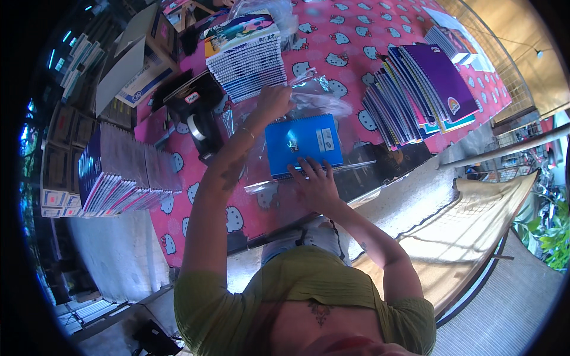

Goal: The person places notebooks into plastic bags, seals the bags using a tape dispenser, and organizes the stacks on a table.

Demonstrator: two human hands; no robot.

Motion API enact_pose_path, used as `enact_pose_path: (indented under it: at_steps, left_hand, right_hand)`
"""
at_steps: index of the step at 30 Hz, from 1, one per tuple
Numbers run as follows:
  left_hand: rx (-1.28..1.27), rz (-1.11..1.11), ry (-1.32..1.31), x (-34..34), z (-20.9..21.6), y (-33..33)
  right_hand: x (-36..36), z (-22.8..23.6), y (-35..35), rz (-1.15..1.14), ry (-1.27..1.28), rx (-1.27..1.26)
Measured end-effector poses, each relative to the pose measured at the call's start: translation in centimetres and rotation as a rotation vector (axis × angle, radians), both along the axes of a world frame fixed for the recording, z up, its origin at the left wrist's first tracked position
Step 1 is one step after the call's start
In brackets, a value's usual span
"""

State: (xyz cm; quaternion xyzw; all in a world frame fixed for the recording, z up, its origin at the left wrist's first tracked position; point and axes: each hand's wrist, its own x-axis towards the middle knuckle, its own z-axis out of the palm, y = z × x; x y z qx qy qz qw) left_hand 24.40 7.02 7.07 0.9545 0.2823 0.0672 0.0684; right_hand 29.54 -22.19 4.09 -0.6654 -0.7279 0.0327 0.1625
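A blue spiral notebook point(301, 142) with a white label lies on a sheet of clear plastic wrap point(320, 104) in front of me. My right hand point(316, 187) rests on its near edge, fingers spread and laid flat on the cover. Past the notebook's far left corner, my left hand point(274, 105) is closed, its fingertips at the crumpled clear plastic. A tall stack of spiral notebooks point(246, 65) stands just beyond the left hand. The tips of the left fingers are partly hidden.
Left of my arm are a black tape dispenser point(199, 130), a stack of notebooks point(119, 172) and an open cardboard box point(142, 71). Purple-covered notebooks point(433, 83) fan out at the right, on the pink patterned tablecloth point(332, 35). The table's near edge point(285, 228) is close to my body.
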Motion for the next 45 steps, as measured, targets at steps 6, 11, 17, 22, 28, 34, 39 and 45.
enact_pose_path:
  at_steps: [6, 11, 17, 22, 28, 34, 39, 45]
  left_hand:
    - [0.036, 0.078, -0.158, -2.0, -0.6, -2.4]
    - [-0.012, 0.081, -0.246, -2.5, 1.5, -8.5]
    - [0.140, 0.219, -0.463, -3.4, -3.4, -15.1]
    - [0.217, 0.235, -0.475, -3.6, -4.4, -15.8]
    - [0.183, 0.337, -0.530, -3.0, -3.8, -16.7]
    - [0.197, 0.257, -0.509, -2.2, -3.4, -16.0]
    - [0.125, 0.303, -0.472, -4.6, -2.8, -16.2]
    - [0.149, 0.241, -0.388, -3.2, -2.5, -16.8]
  right_hand:
    - [-0.3, 0.0, 0.0, 0.020, -0.026, 0.027]
    - [0.3, -0.2, 0.4, 0.016, 0.020, 0.035]
    - [2.0, -0.4, 1.3, 0.073, 0.128, -0.048]
    - [12.3, -3.7, 5.2, -0.310, 0.508, 0.151]
    - [15.2, -5.5, 6.7, -0.365, 1.278, -0.440]
    - [16.5, -8.1, 7.3, -0.156, 1.435, -0.262]
    - [7.4, -0.7, 1.8, -0.080, 0.124, -0.009]
    - [1.8, -1.9, 1.2, 0.179, -0.009, 0.187]
